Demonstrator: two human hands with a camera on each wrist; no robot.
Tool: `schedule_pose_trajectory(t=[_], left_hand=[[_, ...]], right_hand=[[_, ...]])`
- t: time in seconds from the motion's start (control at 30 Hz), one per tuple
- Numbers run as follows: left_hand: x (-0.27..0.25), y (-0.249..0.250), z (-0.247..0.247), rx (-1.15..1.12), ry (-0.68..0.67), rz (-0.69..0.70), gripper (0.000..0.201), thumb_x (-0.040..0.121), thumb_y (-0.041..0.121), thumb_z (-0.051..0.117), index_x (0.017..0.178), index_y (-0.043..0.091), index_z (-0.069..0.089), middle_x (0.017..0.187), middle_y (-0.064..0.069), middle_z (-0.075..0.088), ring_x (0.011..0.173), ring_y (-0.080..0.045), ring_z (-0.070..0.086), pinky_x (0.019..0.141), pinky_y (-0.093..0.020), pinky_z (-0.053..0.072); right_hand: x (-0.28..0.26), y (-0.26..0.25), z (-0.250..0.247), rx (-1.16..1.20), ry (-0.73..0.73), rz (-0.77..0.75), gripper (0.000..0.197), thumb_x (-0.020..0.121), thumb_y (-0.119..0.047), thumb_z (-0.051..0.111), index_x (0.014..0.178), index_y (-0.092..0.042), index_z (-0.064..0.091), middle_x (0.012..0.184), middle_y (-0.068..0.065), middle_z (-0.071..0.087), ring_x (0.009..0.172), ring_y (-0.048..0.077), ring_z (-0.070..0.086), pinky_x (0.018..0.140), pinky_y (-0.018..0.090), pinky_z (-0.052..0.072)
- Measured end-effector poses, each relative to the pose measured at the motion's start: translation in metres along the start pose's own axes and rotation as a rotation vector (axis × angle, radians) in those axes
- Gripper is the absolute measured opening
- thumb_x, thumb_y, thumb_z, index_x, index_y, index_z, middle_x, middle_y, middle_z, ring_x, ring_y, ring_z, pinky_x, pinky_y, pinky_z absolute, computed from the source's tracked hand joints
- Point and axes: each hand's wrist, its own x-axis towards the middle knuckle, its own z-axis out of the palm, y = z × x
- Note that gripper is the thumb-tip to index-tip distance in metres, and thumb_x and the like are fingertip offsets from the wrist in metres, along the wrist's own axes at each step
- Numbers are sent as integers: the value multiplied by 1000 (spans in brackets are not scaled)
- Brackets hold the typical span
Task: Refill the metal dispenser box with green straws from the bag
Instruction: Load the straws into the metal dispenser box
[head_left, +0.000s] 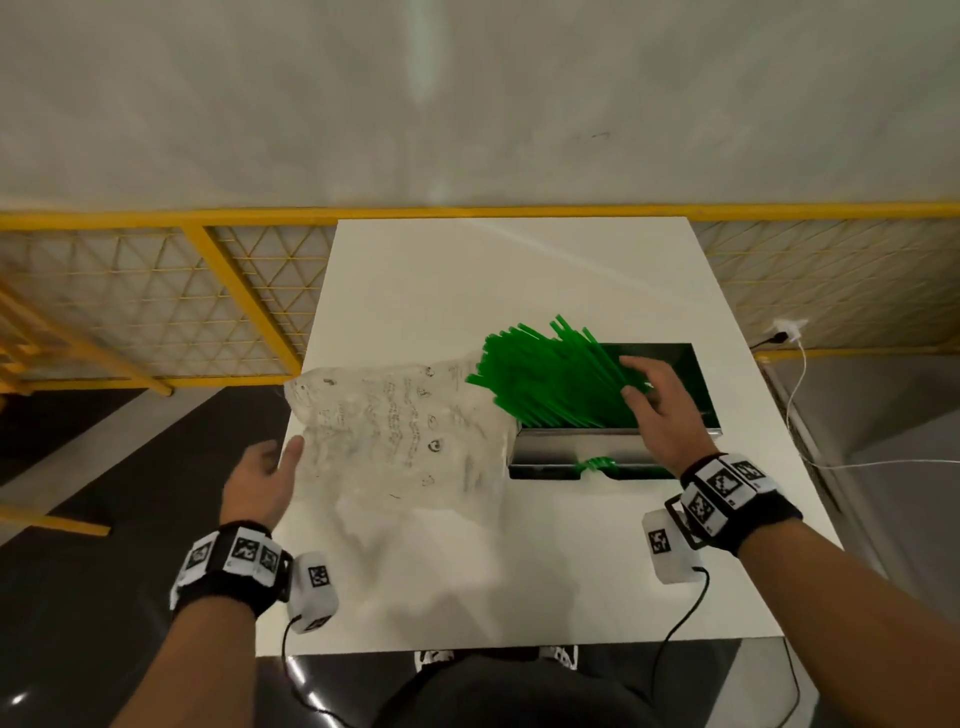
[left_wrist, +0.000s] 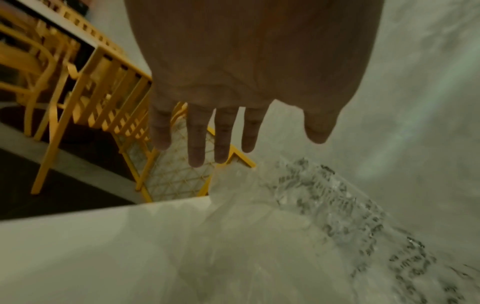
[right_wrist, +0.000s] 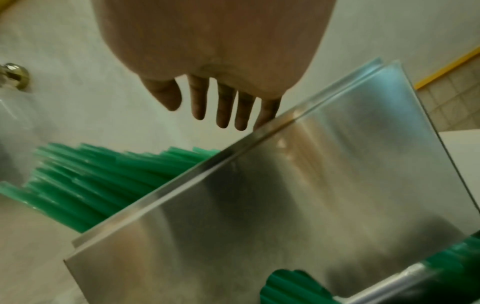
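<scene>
Straws (head_left: 550, 374) jut from box (head_left: 571, 447) toward 10 o'clock, over bag (head_left: 400, 431). Right hand (head_left: 660, 410), fingers spread, rests on straws. Left hand (head_left: 260, 478), fingers straight, touches the bag at table (head_left: 467, 270) edge.

Dispenser box (head_left: 597, 449): brushed metal, satin sheen, smooth, faint streaky reflections on the front wall; edges look sharp-folded sheet. Straws (head_left: 550, 379): green plastic, smooth, slightly glossy, semi-translucent at the tips in the right wrist view. Bag (head_left: 395, 431): thin clear plastic film, crinkled, shiny in spots, w/ black print. Table (head_left: 467, 280): white, smooth, semi-matt top. Fence (head_left: 218, 270) behind: yellow painted metal frame w/ wire mesh. Wrist straps (head_left: 228, 571): black cloth w/ matt printed marker tags.
</scene>
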Motion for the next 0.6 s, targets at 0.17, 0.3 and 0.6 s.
schedule_pose_trajectory(t=[0.17, 0.3, 0.6], left_hand=[[-23, 36, 2, 150, 173, 97, 56, 87, 55, 47, 129, 18, 46, 131, -17, 50, 119, -37, 48, 100, -59, 37], [-88, 121, 51, 3, -8, 335, 53, 88, 50, 53, 132, 22, 42, 129, -8, 53, 110, -26, 56, 95, -44, 45], [-111, 186, 132, -307, -261, 222, 49, 78, 52, 64, 113, 22, 47, 111, 0, 60, 97, -21, 62, 81, -42, 57]], right_hand=[[-2, 9, -23, -116, -199, 50, 55, 87, -25, 64, 137, -14, 42, 133, 5, 48, 121, 15, 46, 106, 35, 38], [4, 5, -14, -311, -495, 39, 62, 88, -44, 59, 141, -19, 37, 139, 3, 46, 126, 20, 46, 104, 37, 41], [9, -4, 7, -383, -533, 26, 57, 90, -51, 51, 135, -19, 41, 131, 2, 49, 116, 21, 52, 97, 42, 46]])
